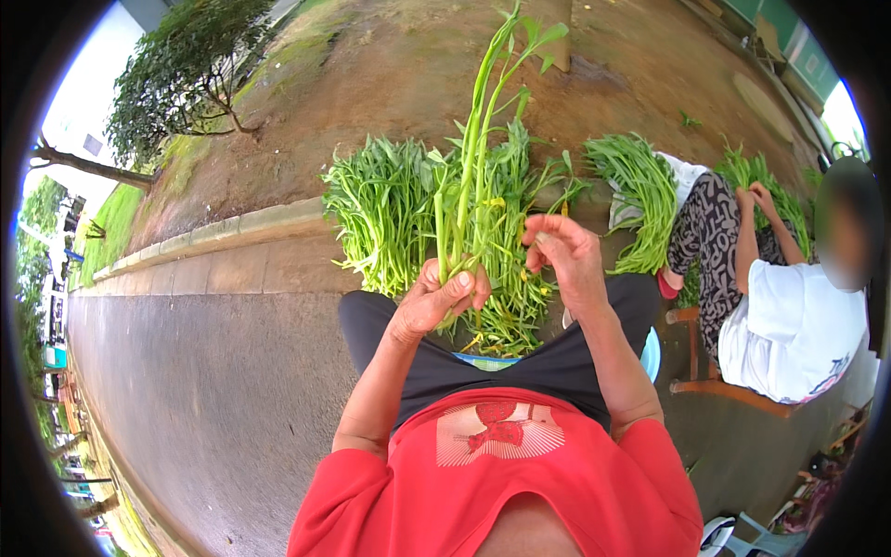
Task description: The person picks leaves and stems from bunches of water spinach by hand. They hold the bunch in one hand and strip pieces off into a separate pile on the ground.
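My left hand [445, 292] grips the lower ends of a few long green stalks [473, 160], which look like water spinach. They stand nearly upright, with leaves at their tops. To their right my right hand [567, 257] is raised, apart from the stalks, its fingers loosely curled. I see nothing held in it. Behind and below my hands lies a loose heap of leafy greens [511, 278], with some yellowed leaves [493, 202] among them. Just left of it is a thick pile of similar greens [379, 216], leaves pointing away from me and stems towards me.
On the right a person in a white shirt [786, 334] sits on a wooden chair [731, 395], hands on greens [755, 174]. Another pile of greens [637, 202] lies between us. A concrete kerb [237, 230] separates paving from bare soil. A tree trunk [553, 35] stands ahead.
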The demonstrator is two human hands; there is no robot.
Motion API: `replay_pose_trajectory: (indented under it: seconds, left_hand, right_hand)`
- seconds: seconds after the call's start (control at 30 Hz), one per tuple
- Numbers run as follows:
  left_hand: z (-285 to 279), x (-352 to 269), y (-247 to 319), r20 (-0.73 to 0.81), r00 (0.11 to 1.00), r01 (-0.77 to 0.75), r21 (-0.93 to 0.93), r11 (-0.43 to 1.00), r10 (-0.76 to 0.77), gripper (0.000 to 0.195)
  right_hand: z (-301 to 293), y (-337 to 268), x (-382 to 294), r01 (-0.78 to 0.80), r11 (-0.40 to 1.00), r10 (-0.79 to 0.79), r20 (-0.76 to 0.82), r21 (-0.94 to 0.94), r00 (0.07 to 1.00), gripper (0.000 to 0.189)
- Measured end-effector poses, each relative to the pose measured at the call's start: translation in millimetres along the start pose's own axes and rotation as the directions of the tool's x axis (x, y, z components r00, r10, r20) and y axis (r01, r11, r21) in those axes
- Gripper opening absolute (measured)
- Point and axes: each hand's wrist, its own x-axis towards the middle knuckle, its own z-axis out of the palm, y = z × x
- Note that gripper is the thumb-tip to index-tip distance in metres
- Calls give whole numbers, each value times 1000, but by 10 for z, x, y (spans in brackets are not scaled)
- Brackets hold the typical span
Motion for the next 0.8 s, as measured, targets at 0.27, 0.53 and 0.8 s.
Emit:
replay_pose_trajectory:
  seconds: [0.27, 0.53, 0.8]
  left_hand:
    - [-61, -46, -6, 30, 999, 37, -300, 953, -30, 35]
    - [-129, -26, -17, 50, 992, 125, -544, 830, -116, 31]
    - [-81, -16, -59, -76, 990, 88, -356, 930, -123, 42]
  right_hand:
    - [110, -107, 277, 216, 960, -206, 72, -179, 976, 29]
    - [-85, 153, 555, 306, 845, -164, 331, -438, 929, 19]
    - [-119, 133, 522, 559, 587, -465, 321, -586, 825, 10]
